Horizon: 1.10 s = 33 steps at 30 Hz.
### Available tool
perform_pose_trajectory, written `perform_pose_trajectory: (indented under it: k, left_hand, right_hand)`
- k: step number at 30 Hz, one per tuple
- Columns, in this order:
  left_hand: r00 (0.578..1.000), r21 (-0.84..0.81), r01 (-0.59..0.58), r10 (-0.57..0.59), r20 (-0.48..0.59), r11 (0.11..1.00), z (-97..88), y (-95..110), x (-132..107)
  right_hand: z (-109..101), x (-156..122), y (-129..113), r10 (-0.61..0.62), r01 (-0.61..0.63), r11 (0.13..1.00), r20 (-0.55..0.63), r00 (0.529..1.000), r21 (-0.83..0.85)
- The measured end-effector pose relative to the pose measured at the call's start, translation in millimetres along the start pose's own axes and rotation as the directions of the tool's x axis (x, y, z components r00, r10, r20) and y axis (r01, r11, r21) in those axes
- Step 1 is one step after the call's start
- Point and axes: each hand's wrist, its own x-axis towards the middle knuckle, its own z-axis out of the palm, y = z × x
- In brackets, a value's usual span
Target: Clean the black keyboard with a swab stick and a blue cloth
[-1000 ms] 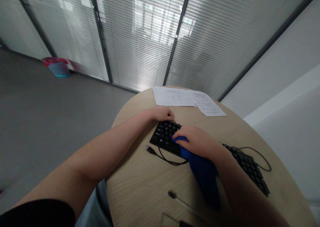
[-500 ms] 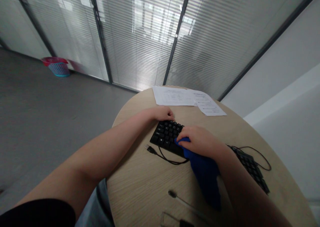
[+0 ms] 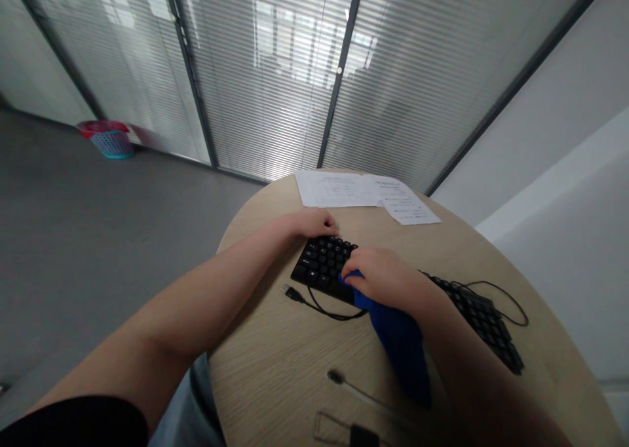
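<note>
A black keyboard (image 3: 322,261) lies at an angle on the round wooden table. My left hand (image 3: 317,223) is closed at its far left edge, fingers curled against the rim. Over the right part of the keys, my right hand (image 3: 378,274) pinches a blue cloth (image 3: 400,349) and presses it to the keyboard. The cloth's loose end trails toward me beneath my right wrist. In front of the keyboard lies its black cable with a USB plug (image 3: 293,293). My right hand and the cloth hide the keyboard's right end.
A second black keyboard (image 3: 484,316) with a looped cable (image 3: 514,299) lies to the right, partly behind my right forearm. Printed papers (image 3: 339,190) rest at the table's far edge. Near me are a thin brush-like stick (image 3: 361,392) and a small black object (image 3: 363,436). A basket (image 3: 112,142) stands on the floor.
My right hand has shifted slightly left with the blue cloth, and more of the second keyboard shows past my forearm. My left hand stays at the keyboard's edge. The view has shifted a little.
</note>
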Motion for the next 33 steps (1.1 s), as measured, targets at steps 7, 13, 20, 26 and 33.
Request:
perform_pose_trajectory:
  k: [7, 13, 20, 26, 33]
  left_hand:
    - [1.000, 0.005, 0.000, 0.001, -0.022, 1.000, 0.8, -1, 0]
    - [1.000, 0.018, 0.003, -0.002, -0.016, 1.000, 1.6, -2, 1]
    - [1.000, 0.018, 0.001, 0.000, -0.016, 1.000, 1.7, -3, 1]
    - [1.000, 0.000, -0.016, 0.016, -0.007, 1.000, 0.6, -3, 2]
    - [0.996, 0.027, -0.035, 0.037, -0.083, 0.999, -5.6, 7, -2]
  right_hand:
    - [4, 0, -1, 0.005, -0.006, 1.000, -0.054, 0.999, -0.013]
    - [3, 1, 3, -0.009, 0.009, 1.000, -0.015, 1.000, 0.025]
    - [-2, -2, 1, 0.004, -0.004, 1.000, -0.017, 1.000, 0.000]
    - [-30, -19, 26, 0.059, -0.054, 0.998, -0.147, 0.987, 0.035]
    - [-15, -13, 23, -0.099, 0.099, 0.992, -0.006, 0.995, 0.077]
